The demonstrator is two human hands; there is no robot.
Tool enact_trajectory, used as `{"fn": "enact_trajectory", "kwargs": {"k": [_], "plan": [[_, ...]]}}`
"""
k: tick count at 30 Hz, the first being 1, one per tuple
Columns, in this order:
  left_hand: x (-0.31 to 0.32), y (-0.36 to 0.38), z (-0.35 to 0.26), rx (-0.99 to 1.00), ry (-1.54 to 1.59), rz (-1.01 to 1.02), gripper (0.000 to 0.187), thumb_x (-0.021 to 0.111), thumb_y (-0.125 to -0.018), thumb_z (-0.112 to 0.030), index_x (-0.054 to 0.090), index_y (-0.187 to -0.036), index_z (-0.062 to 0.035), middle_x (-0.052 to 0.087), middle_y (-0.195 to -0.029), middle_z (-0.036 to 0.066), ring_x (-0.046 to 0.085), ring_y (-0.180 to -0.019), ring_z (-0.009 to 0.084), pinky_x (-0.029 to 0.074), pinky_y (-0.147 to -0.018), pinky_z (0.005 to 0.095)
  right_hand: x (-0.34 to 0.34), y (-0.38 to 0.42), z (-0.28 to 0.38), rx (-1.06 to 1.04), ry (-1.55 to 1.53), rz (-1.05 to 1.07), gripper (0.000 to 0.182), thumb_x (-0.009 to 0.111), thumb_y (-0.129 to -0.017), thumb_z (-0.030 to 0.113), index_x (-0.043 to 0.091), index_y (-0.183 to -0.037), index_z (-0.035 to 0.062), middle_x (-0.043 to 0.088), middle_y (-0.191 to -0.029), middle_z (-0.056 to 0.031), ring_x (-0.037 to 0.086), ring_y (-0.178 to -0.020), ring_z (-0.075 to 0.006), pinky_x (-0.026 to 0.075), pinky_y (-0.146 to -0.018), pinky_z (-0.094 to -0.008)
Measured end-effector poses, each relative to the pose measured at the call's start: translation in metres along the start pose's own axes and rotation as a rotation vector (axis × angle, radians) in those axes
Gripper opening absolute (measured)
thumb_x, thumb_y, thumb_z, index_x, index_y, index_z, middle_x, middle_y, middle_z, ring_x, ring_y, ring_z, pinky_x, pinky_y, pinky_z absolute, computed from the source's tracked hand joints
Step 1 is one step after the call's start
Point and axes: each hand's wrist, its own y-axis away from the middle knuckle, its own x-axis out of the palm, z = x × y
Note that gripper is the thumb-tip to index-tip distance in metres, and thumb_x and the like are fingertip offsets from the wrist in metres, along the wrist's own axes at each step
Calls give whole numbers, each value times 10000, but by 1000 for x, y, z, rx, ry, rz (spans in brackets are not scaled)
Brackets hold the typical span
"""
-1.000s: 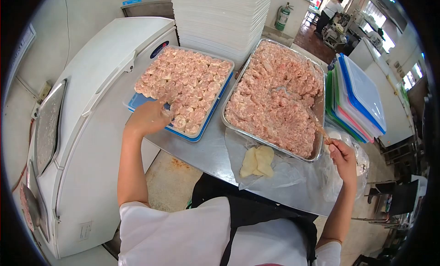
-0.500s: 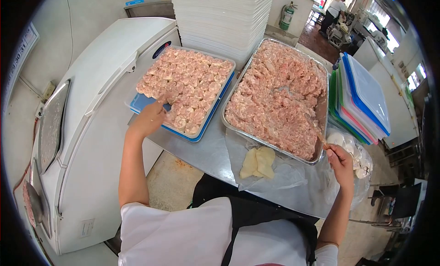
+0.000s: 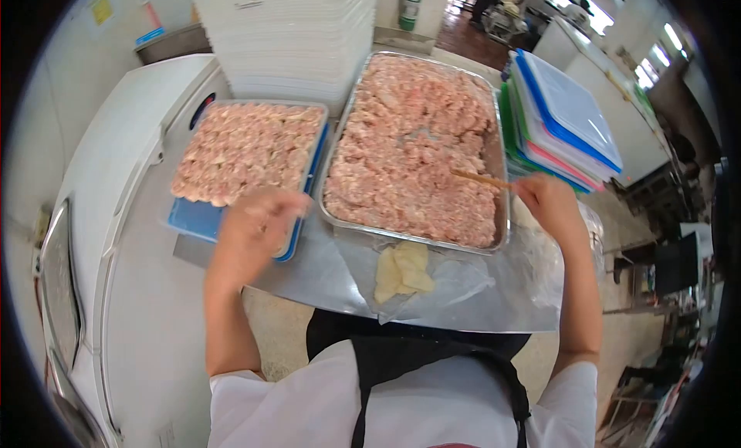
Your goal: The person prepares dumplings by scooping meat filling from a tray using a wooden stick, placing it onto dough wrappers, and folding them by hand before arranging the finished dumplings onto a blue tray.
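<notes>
In the head view, the left hand (image 3: pixel 264 220) hovers over the near right part of the tray (image 3: pixel 321 122) of dumplings (image 3: pixel 251 151), its fingers curled and blurred; whether its grip is released or grasping something cannot be told. The right hand (image 3: pixel 546 201) has its grip clenched on the near end of a thin wooden stick (image 3: pixel 480 178), just beyond the right edge of the metal pan (image 3: pixel 500 216). The stick lies nearly level, reaching over the rim, with its far end at the ground meat (image 3: pixel 409 147) that fills most of the pan. The dumplings sit in close rows in the tray, left of the pan, and a blue panel (image 3: pixel 194 219) shows at its near left corner. In front of the pan, pale wrappers (image 3: pixel 403 270) rest overlapping on a clear plastic sheet (image 3: pixel 467 280) on the metal surface (image 3: pixel 328 282). A plastic bag (image 3: pixel 544 267) lies below the right hand, its contents hard to make out. Right of the pan leans a pile of coloured lids (image 3: pixel 567 112); behind the tray rises a tall stack of white containers (image 3: pixel 293 50). A white freezer (image 3: pixel 147 216) stands at the left. Farther back are a fire extinguisher (image 3: pixel 410 10) and another person (image 3: pixel 484 2), partly cut off by the top edge, well apart from both hands.
</notes>
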Motion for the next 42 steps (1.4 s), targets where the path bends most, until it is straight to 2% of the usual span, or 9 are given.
{"fn": "enact_trajectory", "kwargs": {"k": [7, 11, 17, 23, 25, 31, 35, 37, 42], "plan": [[150, -4, 1, 443, 26, 524, 221, 694, -815, -130, 677, -1029, -77, 633, -973, 99, 604, -963, 296, 490, -844, 392, 37, -13, 32, -152, 362, -33, 171, 591, -856, 192, 670, -759, 76, 666, -763, -126, 677, -688, -277, 521, -559, -422], [173, 1, 8, 448, -49, 515, 239, 703, -800, -153, 673, -1028, -90, 615, -988, 87, 583, -995, 293, 474, -876, 402, 14, 8, 68, -225, 446, 122, 121, 584, -823, 156, 674, -787, 84, 667, -759, -115, 685, -708, -279, 534, -575, -409], [173, 4, 10, 449, -166, 482, 205, 700, -806, -172, 697, -993, -86, 621, -999, 96, 585, -987, 294, 474, -878, 396, 16, -42, 22, -141, 351, -82, 105, 588, -803, 135, 667, -813, 66, 665, -759, -106, 686, -719, -273, 547, -600, -388], [152, -2, 0, 306, 140, 444, 206, 655, -900, -205, 698, -1024, -47, 672, -998, 99, 620, -952, 260, 487, -877, 351, 56, -20, 56, -330, 385, 40, 97, 611, -798, 163, 668, -783, 85, 671, -762, -89, 692, -743, -252, 542, -594, -387], [147, -4, 0, -100, 714, 504, 259, 612, -948, -217, 687, -1072, -3, 686, -1029, 76, 623, -973, 182, 481, -871, 307, 25, -12, 51, -275, 353, 71, 100, 610, -807, 169, 668, -783, 90, 667, -763, -78, 688, -735, -252, 538, -588, -388], [145, -8, -2, -298, 956, 319, 278, 579, -981, -221, 685, -1058, 24, 673, -982, 63, 611, -972, 122, 492, -840, 271, 22, -34, 33, -129, 312, -74, 145, 593, -854, 210, 653, -785, 97, 660, -805, -76, 679, -740, -256, 528, -584, -393], [143, -7, -4, -107, 733, 298, 215, 637, -940, -177, 689, -1020, 16, 682, -968, 73, 624, -962, 137, 498, -839, 283, 59, -23, 61, -296, 191, -76, 147, 623, -853, 222, 628, -788, 90, 652, -773, -77, 673, -714, -263, 531, -583, -400], [144, -5, -3, 304, 384, 157, 177, 672, -905, -143, 692, -997, 7, 685, -982, 92, 638, -945, 158, 501, -825, 293, 52, -9, 72, -212, 142, -53, 189, 619, -890, 253, 615, -798, 88, 643, -730, -75, 673, -688, -267, 531, -572, -391], [141, -10, -4, 177, 507, 211, 152, 676, -897, -141, 684, -965, -6, 685, -975, 91, 645, -931, 165, 499, -820, 284, 51, 22, 78, -190, 7, -78, 255, 610, -918, 285, 607, -767, 80, 625, -681, -89, 656, -658, -286, 518, -560, -400]]}}
